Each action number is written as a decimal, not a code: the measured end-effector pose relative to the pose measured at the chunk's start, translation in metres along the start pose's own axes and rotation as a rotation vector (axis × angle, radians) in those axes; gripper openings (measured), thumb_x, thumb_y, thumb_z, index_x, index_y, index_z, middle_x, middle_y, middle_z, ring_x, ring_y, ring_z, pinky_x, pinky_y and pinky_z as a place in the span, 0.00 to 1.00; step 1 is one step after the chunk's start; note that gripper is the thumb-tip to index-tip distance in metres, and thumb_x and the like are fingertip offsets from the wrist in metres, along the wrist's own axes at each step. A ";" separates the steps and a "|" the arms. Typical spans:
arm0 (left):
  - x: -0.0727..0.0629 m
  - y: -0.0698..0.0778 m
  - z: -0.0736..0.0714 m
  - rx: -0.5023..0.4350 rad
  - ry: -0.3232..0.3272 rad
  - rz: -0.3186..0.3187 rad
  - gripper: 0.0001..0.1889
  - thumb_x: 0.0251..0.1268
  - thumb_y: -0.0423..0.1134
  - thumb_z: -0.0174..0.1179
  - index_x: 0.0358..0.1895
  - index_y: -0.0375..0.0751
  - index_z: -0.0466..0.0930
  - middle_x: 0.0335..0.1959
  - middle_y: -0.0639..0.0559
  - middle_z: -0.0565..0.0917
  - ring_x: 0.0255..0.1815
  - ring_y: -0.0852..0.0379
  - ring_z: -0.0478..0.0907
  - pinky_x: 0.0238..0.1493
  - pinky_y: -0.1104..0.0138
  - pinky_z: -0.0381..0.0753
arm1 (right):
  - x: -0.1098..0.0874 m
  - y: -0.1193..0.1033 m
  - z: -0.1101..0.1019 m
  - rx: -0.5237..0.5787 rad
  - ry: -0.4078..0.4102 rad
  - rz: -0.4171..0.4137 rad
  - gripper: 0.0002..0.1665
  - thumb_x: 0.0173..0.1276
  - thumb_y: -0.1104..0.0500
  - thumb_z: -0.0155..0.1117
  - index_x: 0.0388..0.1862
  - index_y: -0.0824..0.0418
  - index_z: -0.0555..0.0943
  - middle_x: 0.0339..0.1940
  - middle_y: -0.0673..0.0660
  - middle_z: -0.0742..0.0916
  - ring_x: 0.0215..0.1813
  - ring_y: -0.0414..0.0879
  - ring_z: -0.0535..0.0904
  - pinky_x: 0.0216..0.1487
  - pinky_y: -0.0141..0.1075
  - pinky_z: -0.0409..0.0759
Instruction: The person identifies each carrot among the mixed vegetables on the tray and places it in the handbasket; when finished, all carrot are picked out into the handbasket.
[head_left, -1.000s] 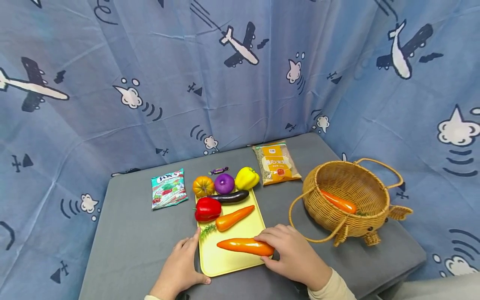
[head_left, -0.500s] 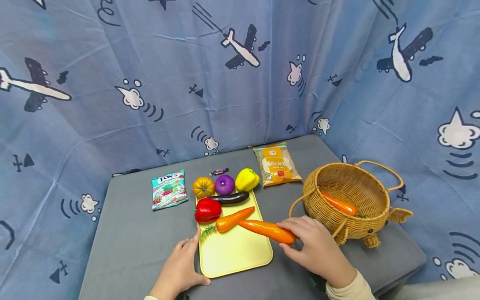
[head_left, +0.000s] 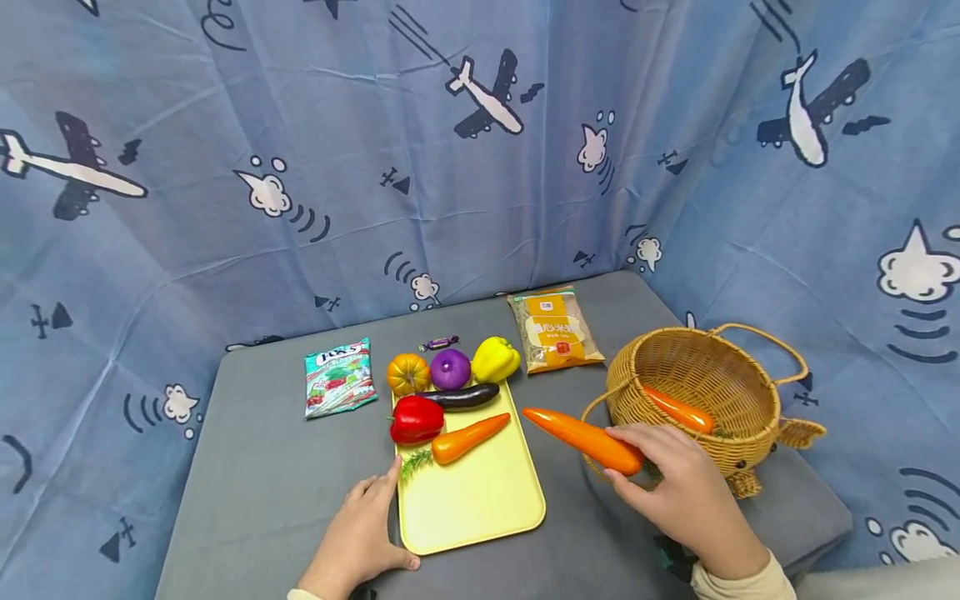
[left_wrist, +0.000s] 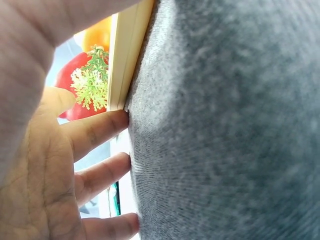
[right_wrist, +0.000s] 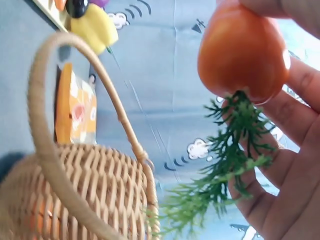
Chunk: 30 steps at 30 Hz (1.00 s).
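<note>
My right hand (head_left: pixel 678 487) pinches an orange carrot (head_left: pixel 585 437) by its thick end, in the air between the yellow tray and the wicker basket (head_left: pixel 693 400). Its green leafy top (right_wrist: pixel 235 150) shows in the right wrist view. My left hand (head_left: pixel 362 525) rests at the near left edge of the yellow tray (head_left: pixel 472 508), fingers extended, fingertips on the grey cloth in the left wrist view. On the tray lie another carrot (head_left: pixel 468 437), a red bell pepper (head_left: pixel 416 419) and an eggplant (head_left: pixel 465 396). Inside the basket lies one more carrot (head_left: pixel 678 410).
At the tray's far edge sit a small orange pumpkin (head_left: pixel 408 374), a purple round vegetable (head_left: pixel 450 369) and a yellow pepper (head_left: pixel 495 360). Behind them lies a wrapped candy (head_left: pixel 439 342). A Fox's bag (head_left: pixel 339 378) lies left, a grain bag (head_left: pixel 556 329) back right. The basket's near handle (right_wrist: pixel 42 120) stands out.
My right hand has lifted the carrot off the near part of the tray and carried it right, close to the basket. The left hand has stayed in place.
</note>
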<state>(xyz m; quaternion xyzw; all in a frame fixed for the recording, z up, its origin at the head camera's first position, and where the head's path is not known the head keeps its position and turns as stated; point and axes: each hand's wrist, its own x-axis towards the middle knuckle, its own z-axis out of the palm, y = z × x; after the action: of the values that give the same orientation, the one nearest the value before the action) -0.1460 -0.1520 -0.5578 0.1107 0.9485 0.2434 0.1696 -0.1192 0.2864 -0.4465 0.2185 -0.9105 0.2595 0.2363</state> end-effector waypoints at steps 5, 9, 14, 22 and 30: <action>-0.001 0.000 0.000 -0.005 0.005 0.008 0.79 0.28 0.67 0.89 0.88 0.45 0.51 0.75 0.41 0.75 0.72 0.31 0.68 0.63 0.34 0.76 | 0.000 0.007 -0.008 -0.029 0.031 0.010 0.36 0.74 0.26 0.59 0.59 0.53 0.89 0.54 0.47 0.90 0.51 0.47 0.86 0.66 0.25 0.67; -0.001 0.000 0.000 -0.001 0.004 0.005 0.80 0.27 0.68 0.89 0.88 0.45 0.51 0.75 0.41 0.75 0.72 0.32 0.68 0.63 0.35 0.77 | -0.001 0.010 -0.013 -0.033 0.053 0.018 0.38 0.75 0.25 0.57 0.58 0.54 0.89 0.52 0.48 0.90 0.51 0.49 0.85 0.65 0.23 0.66; 0.001 0.000 0.000 0.015 0.007 -0.006 0.81 0.26 0.69 0.88 0.89 0.46 0.50 0.74 0.41 0.76 0.72 0.32 0.69 0.63 0.35 0.77 | -0.002 0.014 -0.019 -0.022 0.068 0.029 0.31 0.67 0.36 0.77 0.59 0.56 0.89 0.53 0.51 0.90 0.53 0.51 0.85 0.67 0.23 0.65; 0.001 0.000 0.000 0.027 0.012 -0.012 0.81 0.26 0.70 0.88 0.89 0.46 0.51 0.74 0.41 0.76 0.72 0.32 0.69 0.64 0.35 0.76 | -0.002 0.022 -0.029 -0.080 0.106 0.046 0.29 0.62 0.46 0.81 0.58 0.60 0.89 0.54 0.56 0.91 0.50 0.55 0.84 0.60 0.28 0.69; 0.001 0.001 0.000 0.021 -0.004 -0.021 0.81 0.26 0.70 0.88 0.89 0.47 0.50 0.74 0.41 0.76 0.73 0.33 0.68 0.65 0.35 0.76 | 0.001 0.030 -0.043 -0.227 0.193 0.103 0.35 0.66 0.35 0.70 0.58 0.60 0.89 0.53 0.62 0.90 0.46 0.62 0.85 0.48 0.54 0.77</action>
<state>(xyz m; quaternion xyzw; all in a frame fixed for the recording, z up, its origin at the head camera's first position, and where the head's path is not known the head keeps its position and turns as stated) -0.1472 -0.1506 -0.5573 0.1030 0.9518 0.2316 0.1727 -0.1222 0.3344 -0.4248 0.1175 -0.9171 0.1863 0.3322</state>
